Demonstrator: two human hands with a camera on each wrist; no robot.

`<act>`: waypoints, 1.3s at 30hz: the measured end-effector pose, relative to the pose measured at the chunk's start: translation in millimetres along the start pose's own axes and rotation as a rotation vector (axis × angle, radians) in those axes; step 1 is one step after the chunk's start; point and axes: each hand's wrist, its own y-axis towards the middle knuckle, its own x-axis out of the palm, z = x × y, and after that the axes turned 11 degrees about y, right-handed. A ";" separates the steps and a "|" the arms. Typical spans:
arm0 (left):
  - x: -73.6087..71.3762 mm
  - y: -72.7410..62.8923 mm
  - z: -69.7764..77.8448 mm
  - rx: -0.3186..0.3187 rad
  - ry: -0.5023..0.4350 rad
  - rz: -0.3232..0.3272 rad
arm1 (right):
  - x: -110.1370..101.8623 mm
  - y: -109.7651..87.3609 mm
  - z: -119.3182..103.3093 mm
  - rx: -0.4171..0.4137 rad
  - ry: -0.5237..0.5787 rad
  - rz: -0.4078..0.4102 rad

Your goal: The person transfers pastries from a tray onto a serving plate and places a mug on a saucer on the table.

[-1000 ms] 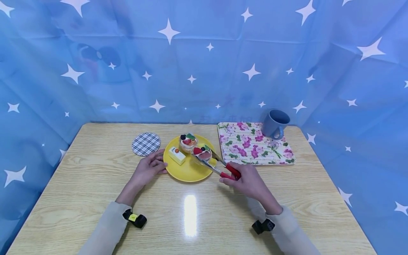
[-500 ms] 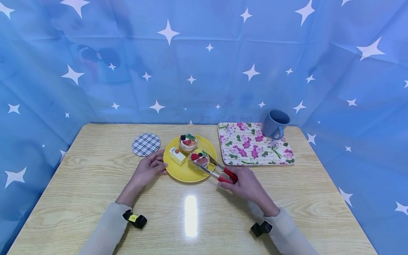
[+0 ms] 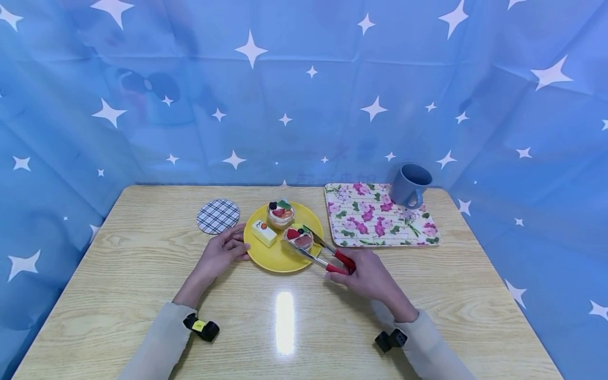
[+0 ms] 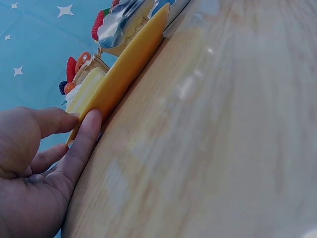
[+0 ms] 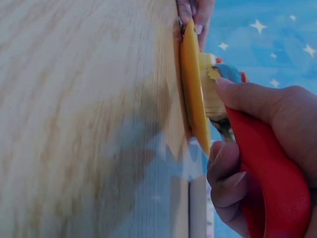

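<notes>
The right hand (image 3: 366, 273) holds tongs (image 3: 317, 259) astride a tart (image 3: 300, 241) at three o'clock on the plate (image 3: 273, 258); the left hand (image 3: 222, 248) pinches its nine o'clock rim. Uneven squeezing could tip the tart.

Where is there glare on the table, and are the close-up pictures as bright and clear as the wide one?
Head view: a bright glare strip on the table, probably a reflected light, while the yellow plate and tongs look fairly clear; left wrist view: dimmer, tilted, tabletop soft with pale reflections; right wrist view: also dim and tilted, wood grain soft, a darker patch across it.
</notes>
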 end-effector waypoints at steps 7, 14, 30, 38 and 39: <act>-0.3 -0.2 0.2 0.010 -0.014 0.002 | -1.2 1.8 -0.3 -0.005 -0.023 -0.010; -1.8 -0.5 1.0 0.004 -0.021 0.007 | -2.4 3.2 -2.3 0.014 -0.001 -0.010; -2.9 0.3 0.2 -0.001 -0.005 0.002 | -9.6 1.1 -6.7 -0.008 0.061 0.000; -1.0 -1.2 2.2 0.001 -0.019 0.002 | -14.7 -4.3 -5.9 -0.003 0.114 0.026; -0.7 -1.2 2.1 0.000 -0.015 0.003 | -15.2 -5.0 -5.9 -0.009 0.122 0.032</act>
